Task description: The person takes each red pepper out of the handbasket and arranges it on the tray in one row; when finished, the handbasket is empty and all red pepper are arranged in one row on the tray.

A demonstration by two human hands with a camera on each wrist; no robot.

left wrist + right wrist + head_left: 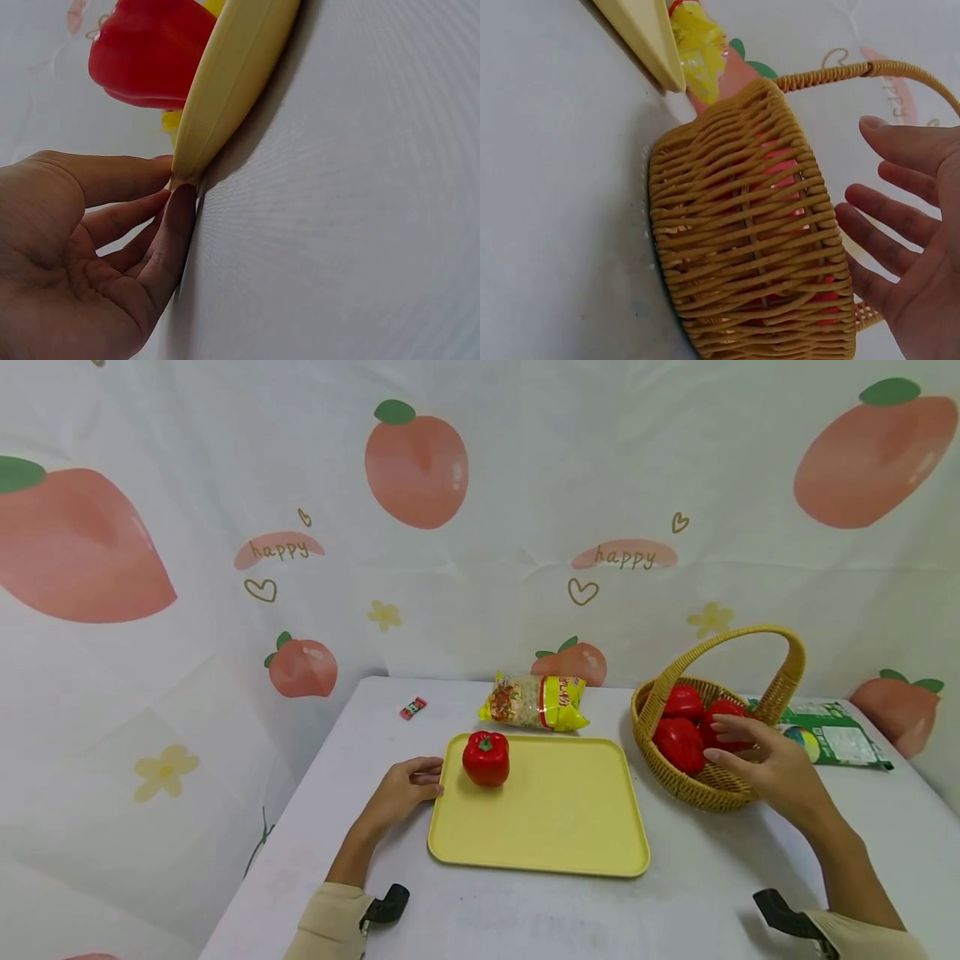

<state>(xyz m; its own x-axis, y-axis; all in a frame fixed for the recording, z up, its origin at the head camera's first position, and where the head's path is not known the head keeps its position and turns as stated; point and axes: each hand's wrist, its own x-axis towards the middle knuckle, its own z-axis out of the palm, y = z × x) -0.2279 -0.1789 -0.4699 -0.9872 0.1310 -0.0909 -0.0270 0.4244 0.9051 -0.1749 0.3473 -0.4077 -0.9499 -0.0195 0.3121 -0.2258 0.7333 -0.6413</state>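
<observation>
My left hand (405,789) pinches the left edge of a yellow tray (555,818) between thumb and fingertips, as the left wrist view shows. A red bell pepper (486,760) stands on the tray near its upper left corner, stem up. To the right, a woven basket (690,789) with a tall arched handle holds red bell peppers (678,745). Over the basket's right side hovers my right hand (776,768), fingers spread and slightly bent with nothing between them. It partly covers one pepper in the head view. In the right wrist view the basket wall (742,225) hides most of the peppers.
Behind the tray lies a yellow food packet (536,702) with a clear window. A small red packet (413,707) is at the back left. Behind the basket, a green packet (836,735) lies flat. A fruit-printed cloth (480,593) hangs along the table's back.
</observation>
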